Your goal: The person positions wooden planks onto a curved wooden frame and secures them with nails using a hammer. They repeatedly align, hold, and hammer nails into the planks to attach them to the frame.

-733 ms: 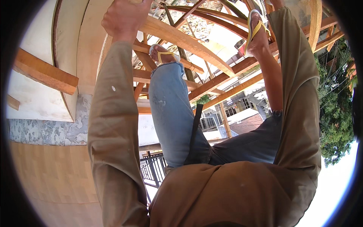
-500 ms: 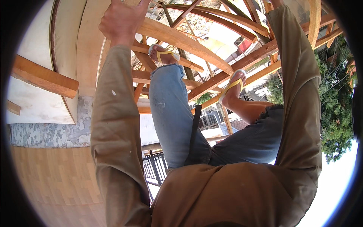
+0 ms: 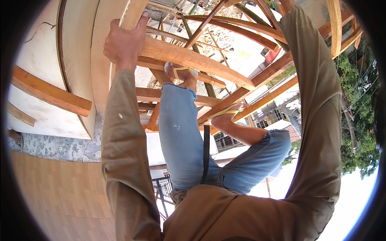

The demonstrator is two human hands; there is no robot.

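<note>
My left hand [image 3: 125, 45] grips the end of an upright wooden beam [image 3: 134, 15], thumb along one side and fingers folded round the other. At the top edge my right hand [image 3: 286, 5] is only partly in the picture; its fingers are cut off, so its hold cannot be made out. Both arms reach up in brown sleeves. Below my hands, my left foot [image 3: 181, 73] in a yellow-strapped flip-flop rests on a timber. Farther right, my right foot [image 3: 226, 114] is on a slanting wooden beam [image 3: 225, 101].
Crossing timbers [image 3: 241, 28] form an open frame, with rubble [image 3: 217, 40] visible far below. Pale panels [image 3: 44, 100] and short beam ends [image 3: 52, 90] stand at the left, above a wood-patterned floor [image 3: 60, 188]. Another person's sandalled foot [image 3: 17, 138] shows at the left edge. Trees [image 3: 358, 120] and wires are at the right.
My right foot has shifted left and down along the slanting beam, and its knee has drawn in. The view has tilted a little. My left hand stays on its beam.
</note>
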